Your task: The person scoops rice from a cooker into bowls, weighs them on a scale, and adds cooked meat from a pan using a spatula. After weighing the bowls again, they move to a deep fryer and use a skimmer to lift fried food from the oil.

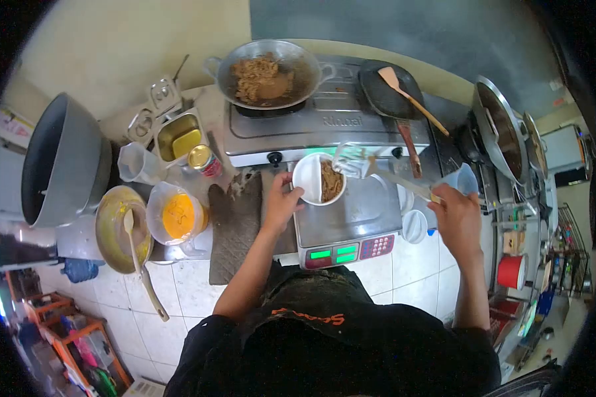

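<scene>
My left hand (284, 205) grips the rim of a round white divided bowl (306, 178) above the steel-topped scale (371, 221). Brown shredded food (331, 181) fills the bowl's right compartment; the left one shows bare white. My right hand (458, 218) is closed on a long-handled utensil (404, 183), whose shiny, blurred head reaches over the bowl's right edge. Its exact kind I cannot make out. A translucent container (462, 177) sits just behind my right hand. Beside the scale is a small white dish or lid (414, 227).
A wok (228, 69) of brown food sits on the gas stove (298, 132). Right of it, a pan (371, 89) carries a wooden spatula (417, 102). To the left are an oven mitt (235, 228), a jug (159, 228) of orange liquid, a can (205, 162) and a frying pan (106, 241).
</scene>
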Action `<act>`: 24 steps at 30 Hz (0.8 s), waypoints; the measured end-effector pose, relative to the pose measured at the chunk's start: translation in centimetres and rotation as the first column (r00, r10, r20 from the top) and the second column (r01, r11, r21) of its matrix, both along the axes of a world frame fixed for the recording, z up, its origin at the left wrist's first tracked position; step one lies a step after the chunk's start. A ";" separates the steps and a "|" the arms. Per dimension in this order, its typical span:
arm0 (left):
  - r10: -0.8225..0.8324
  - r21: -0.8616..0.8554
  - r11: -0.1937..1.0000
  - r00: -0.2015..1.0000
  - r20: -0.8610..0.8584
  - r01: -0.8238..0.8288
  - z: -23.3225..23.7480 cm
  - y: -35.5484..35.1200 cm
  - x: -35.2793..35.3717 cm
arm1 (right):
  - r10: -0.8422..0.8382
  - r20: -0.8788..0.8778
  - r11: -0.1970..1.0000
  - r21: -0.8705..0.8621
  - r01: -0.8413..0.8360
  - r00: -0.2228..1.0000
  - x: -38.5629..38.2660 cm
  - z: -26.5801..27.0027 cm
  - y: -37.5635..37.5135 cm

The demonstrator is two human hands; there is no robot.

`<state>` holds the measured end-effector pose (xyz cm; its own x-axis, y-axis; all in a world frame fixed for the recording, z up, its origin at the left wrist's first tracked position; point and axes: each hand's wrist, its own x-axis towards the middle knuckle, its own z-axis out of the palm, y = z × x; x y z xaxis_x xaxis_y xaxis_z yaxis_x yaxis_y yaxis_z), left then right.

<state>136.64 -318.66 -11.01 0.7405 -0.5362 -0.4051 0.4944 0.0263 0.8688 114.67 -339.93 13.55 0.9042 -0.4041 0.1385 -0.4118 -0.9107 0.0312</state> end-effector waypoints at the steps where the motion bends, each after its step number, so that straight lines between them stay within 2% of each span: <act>1: 0.019 0.007 1.000 1.000 0.016 -0.019 -0.1 0.4 0.3 | -0.064 -0.003 0.994 0.091 0.064 0.998 -0.1 0.3 -0.2; 3: 0.039 0.022 0.999 0.998 0.045 -0.040 -0.3 1.2 0.4 | -0.205 -0.036 0.941 0.269 0.207 0.978 -0.6 0.8 -0.5; 4: 0.061 -0.003 0.998 0.995 0.080 -0.061 -1.1 2.0 0.5 | -0.205 0.054 0.930 0.323 0.177 0.977 -0.9 0.1 -0.9; 7: 0.110 0.004 0.994 0.974 0.198 -0.113 -1.7 6.6 0.5 | -0.311 0.059 0.834 0.496 0.242 0.949 -0.8 0.1 -0.8; 9: 0.164 0.068 0.983 0.978 0.130 -0.173 -0.7 10.0 -0.2 | -0.289 0.102 0.837 0.509 0.200 0.952 -0.9 -0.3 -1.0; 11: 0.183 0.143 0.967 0.964 0.191 -0.212 -2.5 13.7 -1.1 | -0.293 0.128 0.824 0.537 0.182 0.948 -1.0 -1.0 -1.3; 14: 0.167 0.244 0.957 0.986 -0.024 -0.156 -1.0 15.3 -2.9 | -0.306 0.135 0.789 0.590 0.172 0.942 -0.7 -1.9 -1.8; 17: 0.126 0.252 0.959 0.992 0.018 -0.127 -5.6 15.0 -4.6 | -0.287 0.152 0.783 0.607 0.140 0.946 -0.2 -2.5 -2.0; 18: 0.178 0.300 0.937 0.984 0.024 -0.177 -6.5 14.1 -4.7 | -0.281 0.155 0.780 0.611 0.132 0.947 -0.1 -2.7 -2.1; 21: 0.151 0.327 0.928 0.983 0.109 -0.179 -7.8 13.2 -3.6 | -0.285 0.135 0.762 0.632 0.139 0.949 0.1 -2.8 -2.1; 24: 0.232 0.312 0.915 0.967 0.106 -0.254 -8.6 11.8 -2.1 | -0.304 0.103 0.739 0.652 0.166 0.947 0.0 -2.8 -1.8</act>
